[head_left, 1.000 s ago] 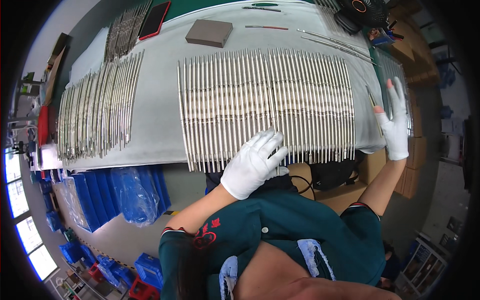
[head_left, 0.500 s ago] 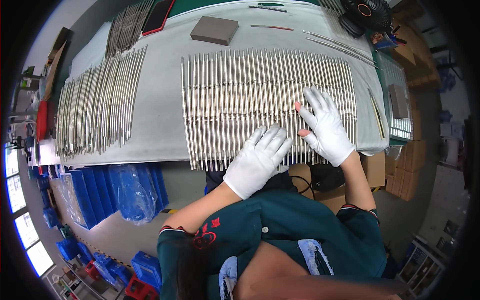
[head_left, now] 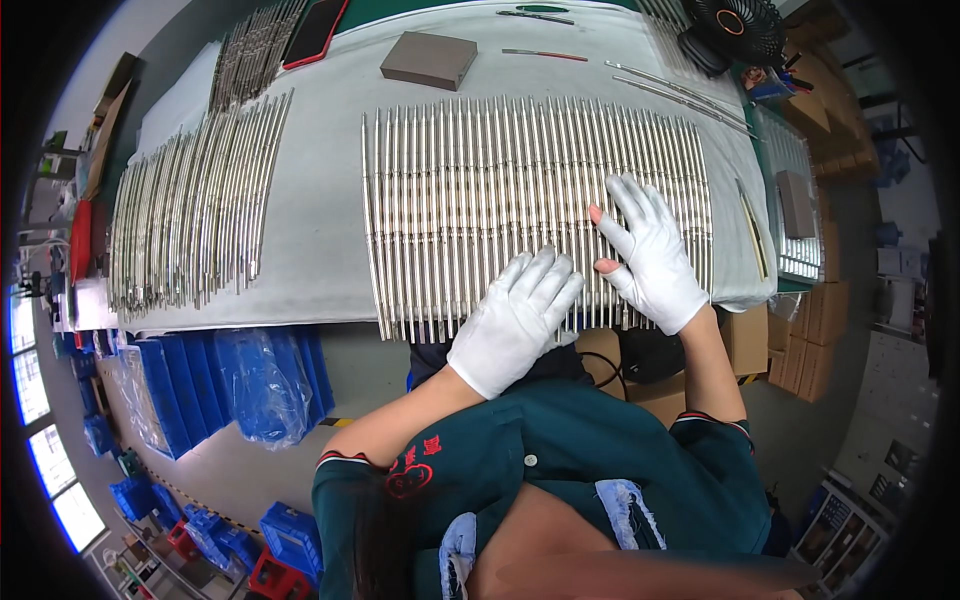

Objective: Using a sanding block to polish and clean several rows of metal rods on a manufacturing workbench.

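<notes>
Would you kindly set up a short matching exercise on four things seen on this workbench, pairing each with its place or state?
Things:
1. left hand
2. right hand
3. grey block
4. black fan

Places or states:
A. far right corner of the bench
B. flat on the near ends of the metal rods
C. far side of the cloth, beyond the rods
D. fingers spread on the rods, right part of the row

Pairs: 1-B, 2-D, 3-C, 4-A

Rods (head_left: 480, 190) shiny smooth metal; gloves (head_left: 515, 320) white cloth; table cover (head_left: 310, 230) matt grey.
</notes>
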A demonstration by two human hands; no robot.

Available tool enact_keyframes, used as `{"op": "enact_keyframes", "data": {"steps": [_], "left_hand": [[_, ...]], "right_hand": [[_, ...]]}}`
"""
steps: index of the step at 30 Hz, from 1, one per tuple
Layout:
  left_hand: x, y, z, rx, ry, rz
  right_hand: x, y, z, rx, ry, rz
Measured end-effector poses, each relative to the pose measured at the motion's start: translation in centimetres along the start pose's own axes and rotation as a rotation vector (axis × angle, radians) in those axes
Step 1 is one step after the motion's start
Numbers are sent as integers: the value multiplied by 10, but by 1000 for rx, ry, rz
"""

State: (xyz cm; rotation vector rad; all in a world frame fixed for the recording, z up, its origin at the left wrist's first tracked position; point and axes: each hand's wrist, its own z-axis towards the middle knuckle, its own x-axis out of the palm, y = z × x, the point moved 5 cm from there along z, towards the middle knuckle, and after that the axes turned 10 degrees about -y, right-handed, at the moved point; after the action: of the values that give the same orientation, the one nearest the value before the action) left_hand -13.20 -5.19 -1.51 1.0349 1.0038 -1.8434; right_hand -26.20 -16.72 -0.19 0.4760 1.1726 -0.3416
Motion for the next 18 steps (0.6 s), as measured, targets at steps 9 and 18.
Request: {"op": "enact_keyframes", "data": {"steps": [9, 18], "left_hand": [[-3, 2, 0, -73, -42, -197], [-4, 1, -2, -57, -77, -161]], "right_hand": [[3, -3, -2, -10, 20, 10], [2, -2, -2, -10, 12, 18]]}}
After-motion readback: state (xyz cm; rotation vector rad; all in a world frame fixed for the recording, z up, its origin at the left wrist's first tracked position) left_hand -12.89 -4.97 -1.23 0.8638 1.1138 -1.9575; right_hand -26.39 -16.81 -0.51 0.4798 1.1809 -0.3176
